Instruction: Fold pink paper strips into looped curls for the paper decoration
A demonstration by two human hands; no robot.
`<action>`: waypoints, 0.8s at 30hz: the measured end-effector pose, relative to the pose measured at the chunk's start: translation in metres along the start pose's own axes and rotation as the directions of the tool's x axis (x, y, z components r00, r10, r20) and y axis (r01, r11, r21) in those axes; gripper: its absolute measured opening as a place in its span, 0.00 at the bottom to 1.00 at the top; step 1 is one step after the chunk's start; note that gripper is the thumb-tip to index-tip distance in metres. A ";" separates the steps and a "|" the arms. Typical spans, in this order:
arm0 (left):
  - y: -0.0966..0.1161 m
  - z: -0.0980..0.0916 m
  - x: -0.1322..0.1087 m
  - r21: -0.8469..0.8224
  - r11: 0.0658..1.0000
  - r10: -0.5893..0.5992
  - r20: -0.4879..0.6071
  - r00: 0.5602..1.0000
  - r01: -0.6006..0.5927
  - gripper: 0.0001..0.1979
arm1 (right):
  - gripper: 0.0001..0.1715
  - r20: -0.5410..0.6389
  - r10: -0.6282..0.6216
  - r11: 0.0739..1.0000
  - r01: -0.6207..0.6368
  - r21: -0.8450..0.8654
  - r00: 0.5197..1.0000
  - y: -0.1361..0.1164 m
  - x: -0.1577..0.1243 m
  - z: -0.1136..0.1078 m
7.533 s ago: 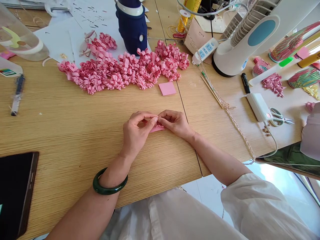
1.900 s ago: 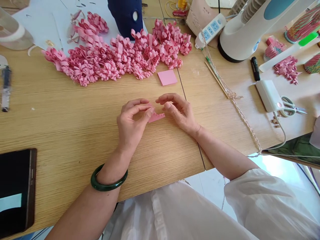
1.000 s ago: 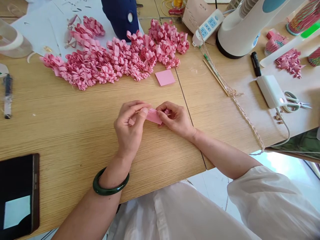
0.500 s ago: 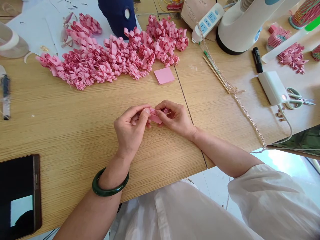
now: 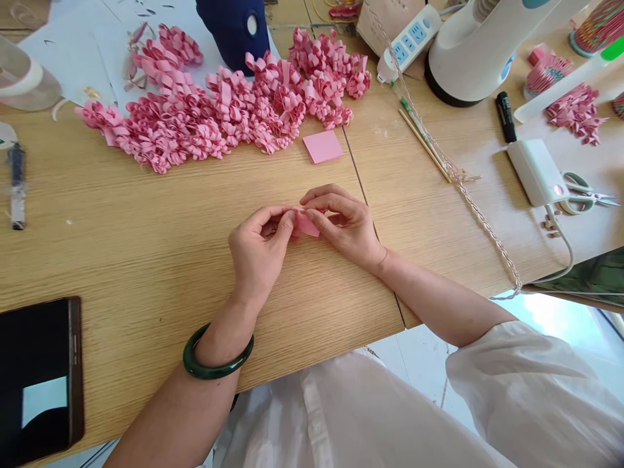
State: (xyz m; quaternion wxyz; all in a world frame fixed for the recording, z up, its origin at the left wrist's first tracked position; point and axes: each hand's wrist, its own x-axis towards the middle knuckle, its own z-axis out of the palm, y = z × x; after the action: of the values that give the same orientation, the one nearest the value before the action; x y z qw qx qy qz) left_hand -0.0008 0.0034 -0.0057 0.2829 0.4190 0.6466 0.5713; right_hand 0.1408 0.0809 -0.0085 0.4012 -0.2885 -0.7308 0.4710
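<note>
Between my hands, just above the wooden table, is a small piece of pink paper (image 5: 308, 225). My left hand (image 5: 260, 244) pinches its left end between thumb and forefinger. My right hand (image 5: 344, 224) grips the right side, thumb in front, and its fingers hide part of the paper. Beyond my hands lies a flat stack of pink paper (image 5: 323, 147). A long heap of curled pink paper loops (image 5: 214, 117) spreads across the table behind it and to the left.
A tablet (image 5: 39, 377) lies front left. On the right are a power strip (image 5: 409, 42), a white appliance (image 5: 468, 58), a braided cord (image 5: 487, 227), a black marker (image 5: 506, 117), a white adapter (image 5: 537, 170) and scissors (image 5: 580, 194). A seam crosses the table (image 5: 160, 260).
My right fingers have lifted and shifted slightly over the paper's top edge. The pink piece has turned a little between my hands. The whole view has slid slightly.
</note>
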 end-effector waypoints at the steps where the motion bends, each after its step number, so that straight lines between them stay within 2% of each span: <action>1: 0.000 0.000 0.000 0.007 1.000 -0.002 -0.004 1.000 0.002 0.06 | 0.15 0.008 0.011 1.000 -0.011 0.012 1.000 0.000 0.000 0.000; 9: 0.002 0.001 0.000 0.033 0.999 -0.004 -0.010 1.000 0.004 0.04 | 0.14 0.126 -0.063 0.997 0.057 0.053 0.990 0.002 0.000 -0.003; 14: 0.001 0.002 0.001 0.017 0.998 -0.058 0.005 0.998 0.058 0.04 | 0.17 0.125 -0.134 0.990 0.138 -0.024 0.983 0.006 0.003 -0.004; 17: 0.000 0.001 0.001 0.014 0.998 -0.059 0.005 0.998 0.058 0.04 | 0.16 0.129 -0.166 0.986 0.168 -0.009 0.978 0.008 0.004 -0.004; 20: 0.000 0.000 0.000 0.004 1.000 -0.021 -0.004 1.000 0.021 0.06 | 0.14 0.118 -0.140 0.990 0.139 0.013 0.983 0.009 0.005 -0.003; 24: 0.003 0.000 -0.001 -0.072 0.997 -0.002 -0.014 1.000 0.001 0.09 | 0.13 0.102 -0.066 0.997 0.071 -0.044 0.993 0.009 0.006 -0.004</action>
State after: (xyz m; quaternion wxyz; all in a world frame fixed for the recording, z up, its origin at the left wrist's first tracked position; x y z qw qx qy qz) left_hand 0.0000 0.0026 -0.0032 0.2935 0.4039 0.6280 0.5969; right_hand 0.1414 0.0911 -0.0140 0.3727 -0.2488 -0.7706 0.4533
